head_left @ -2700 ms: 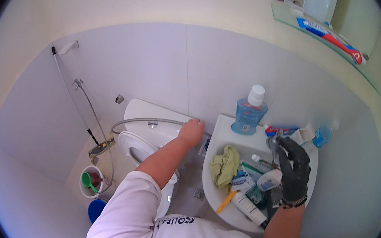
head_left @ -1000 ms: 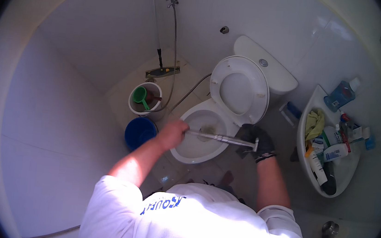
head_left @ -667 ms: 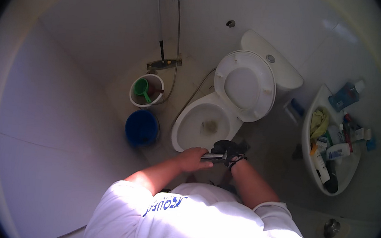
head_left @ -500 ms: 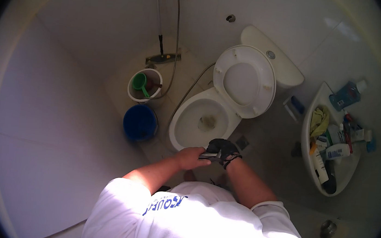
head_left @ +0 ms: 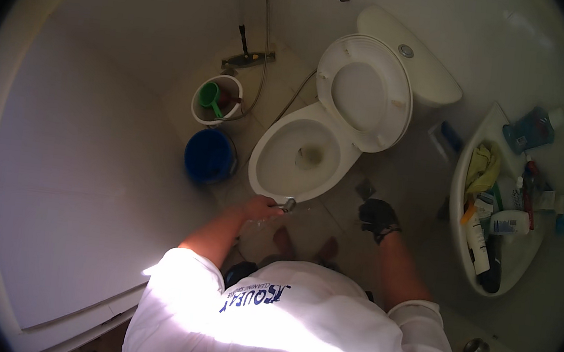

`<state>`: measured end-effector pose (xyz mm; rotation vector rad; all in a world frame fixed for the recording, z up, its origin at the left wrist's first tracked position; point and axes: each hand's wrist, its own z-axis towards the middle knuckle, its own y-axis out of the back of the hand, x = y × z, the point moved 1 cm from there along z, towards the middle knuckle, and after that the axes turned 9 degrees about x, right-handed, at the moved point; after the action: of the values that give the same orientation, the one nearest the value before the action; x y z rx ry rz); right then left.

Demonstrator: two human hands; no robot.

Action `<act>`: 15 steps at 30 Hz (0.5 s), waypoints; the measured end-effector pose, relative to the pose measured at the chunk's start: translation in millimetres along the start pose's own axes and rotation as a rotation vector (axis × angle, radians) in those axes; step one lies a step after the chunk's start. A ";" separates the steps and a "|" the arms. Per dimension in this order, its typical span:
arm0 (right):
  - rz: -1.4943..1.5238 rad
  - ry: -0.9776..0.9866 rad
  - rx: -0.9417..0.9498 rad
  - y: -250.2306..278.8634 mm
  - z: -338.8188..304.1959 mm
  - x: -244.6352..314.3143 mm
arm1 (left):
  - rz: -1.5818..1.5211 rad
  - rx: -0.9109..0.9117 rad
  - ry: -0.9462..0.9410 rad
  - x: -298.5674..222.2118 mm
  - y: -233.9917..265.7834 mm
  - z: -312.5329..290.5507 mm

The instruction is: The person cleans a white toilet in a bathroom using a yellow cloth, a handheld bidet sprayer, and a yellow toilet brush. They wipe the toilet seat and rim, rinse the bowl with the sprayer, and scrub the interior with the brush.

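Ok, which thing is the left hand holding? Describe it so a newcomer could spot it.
Start at the white toilet bowl, lid up. At its near rim, the bare left hand grips a small metal sprayer head. It is the only shiny thing there; the gloved right hand is empty.

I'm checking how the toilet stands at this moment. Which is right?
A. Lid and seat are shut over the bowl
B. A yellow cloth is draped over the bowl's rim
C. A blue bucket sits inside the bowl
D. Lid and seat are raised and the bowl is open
D: the lid and seat lean back toward the cistern, leaving the toilet bowl open, while the left hand holds a small metal sprayer at its front rim.
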<state>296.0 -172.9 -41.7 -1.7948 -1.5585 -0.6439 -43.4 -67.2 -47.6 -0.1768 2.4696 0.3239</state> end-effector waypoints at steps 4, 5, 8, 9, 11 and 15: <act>0.146 -0.140 -0.326 18.2 -54.5 15.9 | -0.160 -0.023 0.075 41.3 30.7 -1.4; 0.031 -0.134 -0.321 29.0 -66.8 8.6 | -0.187 -0.034 0.104 40.3 38.6 -0.1; -0.027 -0.302 -0.378 60.9 -85.1 -34.1 | -0.113 -0.029 0.210 33.6 61.3 9.6; -0.001 -0.318 -0.426 58.0 -92.3 -40.7 | -0.113 -0.026 0.191 33.6 66.9 12.9; 0.051 -0.345 -0.514 45.9 -105.0 -42.8 | -0.113 -0.030 0.157 36.3 77.0 19.0; 0.117 -0.392 -0.598 30.4 -113.9 -48.9 | -0.080 -0.063 0.203 43.0 95.1 34.9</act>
<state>324.5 -292.6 -7.9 -2.5641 -1.5929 -0.7934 -76.6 31.6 -82.8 -0.3502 2.6453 0.3653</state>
